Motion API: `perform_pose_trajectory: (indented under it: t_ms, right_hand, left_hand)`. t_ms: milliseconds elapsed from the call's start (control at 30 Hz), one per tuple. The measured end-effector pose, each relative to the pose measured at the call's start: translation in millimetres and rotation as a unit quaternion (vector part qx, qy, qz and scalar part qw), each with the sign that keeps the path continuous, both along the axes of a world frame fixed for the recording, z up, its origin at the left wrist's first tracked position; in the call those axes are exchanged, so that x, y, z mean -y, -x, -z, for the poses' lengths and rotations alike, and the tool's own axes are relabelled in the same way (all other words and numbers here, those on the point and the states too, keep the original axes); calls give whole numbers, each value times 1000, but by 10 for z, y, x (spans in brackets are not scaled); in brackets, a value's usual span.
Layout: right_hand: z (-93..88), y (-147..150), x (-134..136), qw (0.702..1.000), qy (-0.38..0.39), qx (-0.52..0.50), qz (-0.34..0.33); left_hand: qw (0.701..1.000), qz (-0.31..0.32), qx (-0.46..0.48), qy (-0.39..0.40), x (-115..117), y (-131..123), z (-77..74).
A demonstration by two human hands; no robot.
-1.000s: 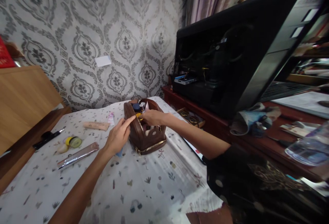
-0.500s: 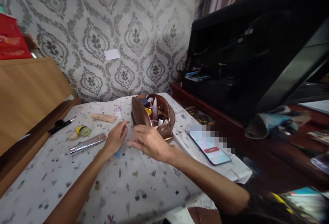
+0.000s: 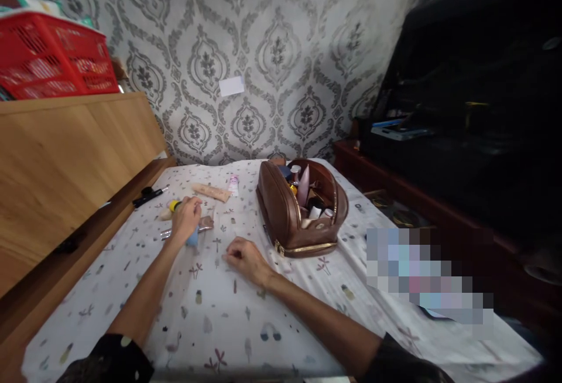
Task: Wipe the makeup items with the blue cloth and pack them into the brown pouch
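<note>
An open brown leather pouch [image 3: 285, 213] full of small bottles and tubes stands on the white patterned cloth [image 3: 246, 313]. My left hand [image 3: 187, 219] is closed round a small light-blue item [image 3: 192, 238], over a silvery tube [image 3: 206, 225]. A yellow-green round item [image 3: 174, 205] peeks out just behind that hand. My right hand [image 3: 244, 259] rests on the cloth in front of the pouch, fingers curled, with nothing visible in it. A beige tube [image 3: 211, 192] and a small pink tube [image 3: 232, 184] lie farther back.
A wooden headboard [image 3: 65, 166] with a red basket [image 3: 52, 58] on top runs along the left. Black tools [image 3: 149, 195] lie on its ledge. A dark computer case [image 3: 474, 96] on a red-brown desk fills the right. A patterned wall stands behind.
My right hand left the pouch and dropped to the cloth in front of it. My left hand let go of the pouch's side and moved left onto the blue item. The view swung left.
</note>
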State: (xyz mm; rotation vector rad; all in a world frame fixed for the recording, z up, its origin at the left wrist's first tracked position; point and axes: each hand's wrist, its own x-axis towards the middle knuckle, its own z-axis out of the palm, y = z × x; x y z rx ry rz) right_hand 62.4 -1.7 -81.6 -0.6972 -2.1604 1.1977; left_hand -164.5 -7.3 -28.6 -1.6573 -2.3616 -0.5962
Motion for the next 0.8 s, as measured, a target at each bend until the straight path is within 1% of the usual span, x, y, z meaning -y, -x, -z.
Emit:
perform_pose_trajectory:
  t_ms: [67, 133, 200, 267, 367, 567, 800]
  right_hand:
    - [62, 23, -12, 1000, 21, -7, 21]
    - [95, 24, -13, 999, 40, -15, 30]
    - [102, 18, -8, 998, 52, -21, 30]
    - [90, 16, -3, 997, 61, -26, 30]
    - [60, 17, 1, 996, 78, -30, 26]
    - [31, 11, -6, 992, 117, -43, 22]
    - [48, 34, -39, 982, 175, -66, 22]
  left_hand:
    - [998, -61, -14, 22, -14, 163, -35]
    - [993, -103, -26, 49, -33, 282, -54]
    - [988, -129, -36, 79, -60, 350, -54]
    - [983, -141, -41, 110, -90, 372, -42]
    - [979, -138, -51, 142, -118, 346, -22]
    - [976, -123, -68, 167, -115, 288, -35]
    - [980, -99, -65, 158, -75, 302, -75]
